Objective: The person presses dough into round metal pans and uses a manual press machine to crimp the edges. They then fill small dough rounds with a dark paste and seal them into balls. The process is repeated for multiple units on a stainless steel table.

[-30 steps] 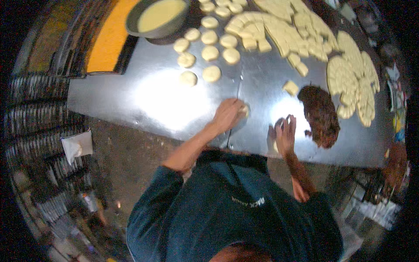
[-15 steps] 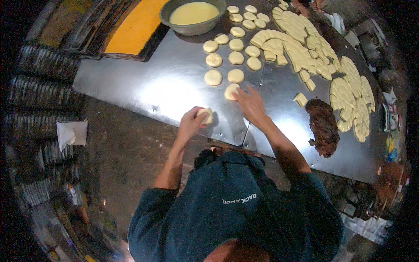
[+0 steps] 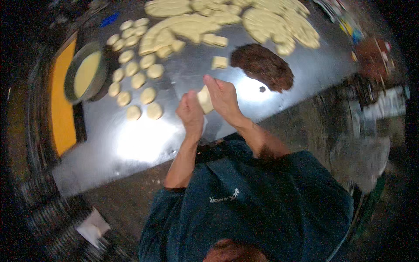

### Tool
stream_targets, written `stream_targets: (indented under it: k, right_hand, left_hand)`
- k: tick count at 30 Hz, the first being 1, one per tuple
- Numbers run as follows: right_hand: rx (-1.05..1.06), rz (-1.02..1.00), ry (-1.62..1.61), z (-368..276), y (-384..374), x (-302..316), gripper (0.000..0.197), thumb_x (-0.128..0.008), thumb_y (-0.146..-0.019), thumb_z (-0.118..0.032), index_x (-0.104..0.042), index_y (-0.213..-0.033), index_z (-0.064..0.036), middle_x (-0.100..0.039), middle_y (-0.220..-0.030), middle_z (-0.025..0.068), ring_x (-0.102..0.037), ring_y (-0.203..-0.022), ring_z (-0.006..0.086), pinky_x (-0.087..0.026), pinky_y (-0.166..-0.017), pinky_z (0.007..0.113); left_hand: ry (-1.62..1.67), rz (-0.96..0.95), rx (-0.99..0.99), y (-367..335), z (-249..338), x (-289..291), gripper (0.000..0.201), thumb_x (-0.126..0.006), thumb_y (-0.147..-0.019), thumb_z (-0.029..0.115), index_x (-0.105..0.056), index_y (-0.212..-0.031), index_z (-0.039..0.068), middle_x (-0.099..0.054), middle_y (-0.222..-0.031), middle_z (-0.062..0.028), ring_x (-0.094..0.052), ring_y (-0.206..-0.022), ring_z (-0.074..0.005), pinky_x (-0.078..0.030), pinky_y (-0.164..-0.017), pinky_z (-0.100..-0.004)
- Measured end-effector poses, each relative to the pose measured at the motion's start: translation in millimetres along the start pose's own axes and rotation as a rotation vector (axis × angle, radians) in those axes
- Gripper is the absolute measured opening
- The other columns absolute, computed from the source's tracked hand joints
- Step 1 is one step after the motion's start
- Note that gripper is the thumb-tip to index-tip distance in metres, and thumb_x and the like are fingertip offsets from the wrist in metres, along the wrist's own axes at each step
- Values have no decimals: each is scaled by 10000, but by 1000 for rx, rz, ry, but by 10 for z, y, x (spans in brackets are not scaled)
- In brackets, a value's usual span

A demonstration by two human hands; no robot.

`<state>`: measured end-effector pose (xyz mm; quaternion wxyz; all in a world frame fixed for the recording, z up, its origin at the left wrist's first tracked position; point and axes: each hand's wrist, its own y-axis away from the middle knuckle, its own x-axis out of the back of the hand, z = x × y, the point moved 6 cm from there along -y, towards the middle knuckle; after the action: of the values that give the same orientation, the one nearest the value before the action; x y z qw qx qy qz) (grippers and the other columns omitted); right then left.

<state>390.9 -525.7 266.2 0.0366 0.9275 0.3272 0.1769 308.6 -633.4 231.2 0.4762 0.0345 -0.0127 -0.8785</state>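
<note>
A pale yellow piece of dough (image 3: 204,100) is held between my two hands above the near part of the metal table. My left hand (image 3: 190,112), fingers curled with the thumb up, grips its left side. From the right, my right hand (image 3: 224,98) presses against it, fingers closed together. To the left of my hands lie several flattened dough rounds, the nearest one (image 3: 154,111) close to my left hand. Beyond my right hand sits a dark brown mass of filling (image 3: 262,67), with a small crumb beside it. Small cut dough blocks (image 3: 219,62) lie just beyond my hands.
Large scored slabs of dough (image 3: 183,28) spread over the far side of the metal table (image 3: 104,153). A dark bowl (image 3: 101,65) of pale yellow liquid stands at the left, beside an orange-yellow panel (image 3: 62,105). White paper (image 3: 93,227) appears low at the left.
My view has turned toward the right. My right hand has left the dough round on the table and joined my left hand, and both now hold the dough piece.
</note>
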Motion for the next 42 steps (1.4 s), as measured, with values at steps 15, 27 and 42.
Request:
stream_targets:
  k: [15,27,42]
  right_hand:
    - [208,165,982,1649,47,1842,297,-609,-838,-151,-614,-1105,-21,-603,-1013,159,-568,-938,334,-489,-788,424]
    - [-135,-10,713,1615,26,2118,243,-623,-824,-190,-675,-991,-21,-663,-971,142,-635,-861,329,-516,-779,412]
    - [715,72,659,-238,398,-223,308,-546,-822,-24,-619,-1121,-21,-632,-1017,145,-611,-878,331,-480,-808,424]
  left_hand:
    - [22,-484,431,-306,-637,-867,248,-619,-890,103,-624,-1088,-46,-671,-917,-68,-611,-780,-113,-476,-720,-234]
    - [156,-416,666,-102,-779,-929,336,-632,-892,166,-593,-1151,-45,-662,-994,-82,-632,-854,-137,-505,-747,-260]
    - [591,-106,384,-134,-293,93,285,-545,-954,206,-608,-1106,-26,-657,-1000,-70,-635,-841,-136,-534,-719,-261]
